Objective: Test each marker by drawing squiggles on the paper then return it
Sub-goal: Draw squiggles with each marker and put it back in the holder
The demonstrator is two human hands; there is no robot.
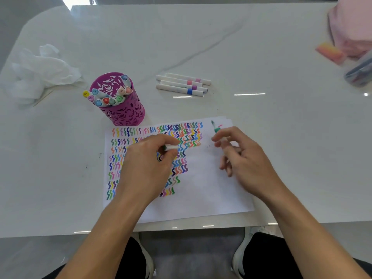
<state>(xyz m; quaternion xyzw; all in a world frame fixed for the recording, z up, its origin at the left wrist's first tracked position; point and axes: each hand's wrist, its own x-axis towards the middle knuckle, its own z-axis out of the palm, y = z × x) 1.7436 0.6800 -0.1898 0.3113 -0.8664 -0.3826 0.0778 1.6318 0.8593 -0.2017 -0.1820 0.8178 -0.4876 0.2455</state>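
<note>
A white paper sheet lies at the table's near edge, its left and top parts filled with rows of coloured squiggles. My right hand holds an uncapped green marker with its tip pointing up and away over the sheet's top right corner. My left hand rests on the squiggles and pinches the marker's white cap. A purple cut-out pen cup full of capped markers stands just beyond the paper's top left corner.
Several white markers with pink, purple and blue bands lie side by side behind the paper. Crumpled white tissue sits far left. A pink cloth, an orange-pink block and a clear case are at far right.
</note>
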